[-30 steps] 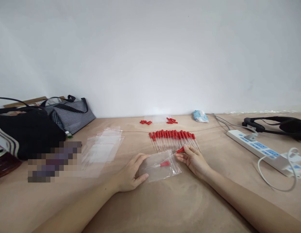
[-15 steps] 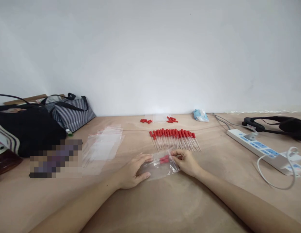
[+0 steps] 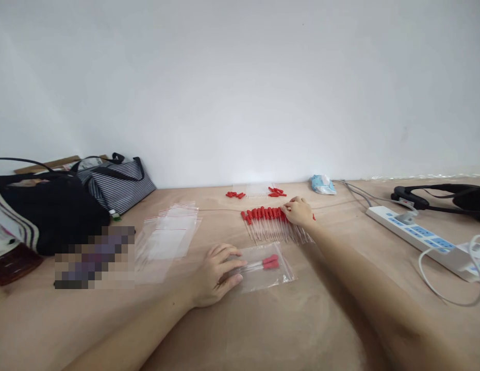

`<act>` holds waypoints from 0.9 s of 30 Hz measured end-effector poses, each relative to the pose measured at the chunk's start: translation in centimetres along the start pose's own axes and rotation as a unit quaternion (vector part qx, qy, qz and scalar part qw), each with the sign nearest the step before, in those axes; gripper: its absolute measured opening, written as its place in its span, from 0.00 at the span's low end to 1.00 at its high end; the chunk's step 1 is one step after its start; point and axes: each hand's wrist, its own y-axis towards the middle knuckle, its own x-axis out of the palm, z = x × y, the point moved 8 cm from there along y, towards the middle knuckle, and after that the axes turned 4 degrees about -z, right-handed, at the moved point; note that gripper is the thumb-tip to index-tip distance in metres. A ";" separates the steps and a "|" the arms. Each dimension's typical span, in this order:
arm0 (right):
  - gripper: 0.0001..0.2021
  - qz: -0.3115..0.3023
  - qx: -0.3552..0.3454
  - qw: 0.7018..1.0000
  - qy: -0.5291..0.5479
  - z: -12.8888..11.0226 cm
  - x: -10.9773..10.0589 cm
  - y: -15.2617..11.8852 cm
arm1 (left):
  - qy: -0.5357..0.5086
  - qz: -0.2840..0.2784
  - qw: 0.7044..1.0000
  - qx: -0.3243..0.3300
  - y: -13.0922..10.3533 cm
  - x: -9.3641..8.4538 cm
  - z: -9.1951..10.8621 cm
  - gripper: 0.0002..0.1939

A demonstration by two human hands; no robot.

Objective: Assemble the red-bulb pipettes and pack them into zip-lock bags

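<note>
Red rubber bulbs on thin clear stems, all lined up – that's the row of droppers (image 3: 264, 213) sitting ahead of and right of the left grip (image 3: 217, 273). I'd guess they're laid bulb-end away and side by side so each one's easy to get at without tangling the stems.

Left grip is spread pretty wide, thumb well apart from the fingers, fingertips just resting on the near-left end of a clear zip bag (image 3: 259, 284). Not a pinch at all, more like a paperweight, and probably plenty to stop thin plastic skating across the surface (image 3: 270, 335). Two bagged droppers (image 3: 270, 262) are inside it, bulbs toward the red-lined zip end, stems running back toward that hand. Handy layout imo, since the zip end points to the right, away from the fingers.

Right grip (image 3: 299, 212) is over the right part of the row, fingers bent down onto the bulbs. Fair warning: the hand itself blocks the view, so I can't tell how far the fingers are closed or whether they've got one.

Left of the left grip there's a fanned stack of flat bags (image 3: 167, 238) – overlapped, seemingly so a single edge can be picked up.
</note>
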 end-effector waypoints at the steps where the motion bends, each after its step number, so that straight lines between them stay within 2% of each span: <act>1: 0.10 -0.001 0.005 1.000 0.011 0.2 0.2 0.3 | -0.007 0.002 1.000 0.009 -0.1 0.0 0.2 0.13; 4: 0.09 -0.001 0.016 0.999 0.052 0.8 0.0 0.9 | -0.047 -0.029 0.998 0.020 -0.2 0.5 0.3 0.14; 9: 0.16 -0.004 0.034 0.985 0.171 1.8 -2.5 -0.1 | -0.053 -0.045 0.998 -0.011 -0.3 0.8 -0.1 0.17; 11: 0.17 -0.006 0.040 0.952 0.303 2.2 -3.3 -1.7 | -0.047 -0.045 0.998 -0.024 -0.2 0.8 -0.3 0.18; 14: 0.20 0.004 0.063 0.857 0.511 3.1 -3.3 -4.7 | -0.039 -0.050 0.997 -0.042 -0.2 0.9 -0.7 0.19; 16: 0.21 -0.003 0.086 0.817 0.571 3.4 -2.5 -6.7 | -0.039 -0.054 0.997 -0.047 -0.2 1.0 -0.8 0.19; 19: 0.21 -0.018 0.118 0.787 0.605 3.4 -1.1 -8.9 | -0.041 -0.055 0.997 -0.048 -0.2 1.0 -0.8 0.19; 23: 0.19 -0.043 0.137 0.756 0.639 2.3 0.4 -10.2 | -0.037 -0.055 0.996 -0.054 -0.1 1.0 -0.9 0.20; 25: 0.18 -0.074 0.138 0.732 0.662 1.2 1.1 -10.7 | -0.040 -0.055 0.996 -0.056 -0.1 1.0 -0.9 0.20; 27: 0.16 -0.120 0.125 0.728 0.663 -0.2 1.7 -11.3 | -0.046 -0.052 0.996 -0.056 -0.1 1.0 -0.9 0.22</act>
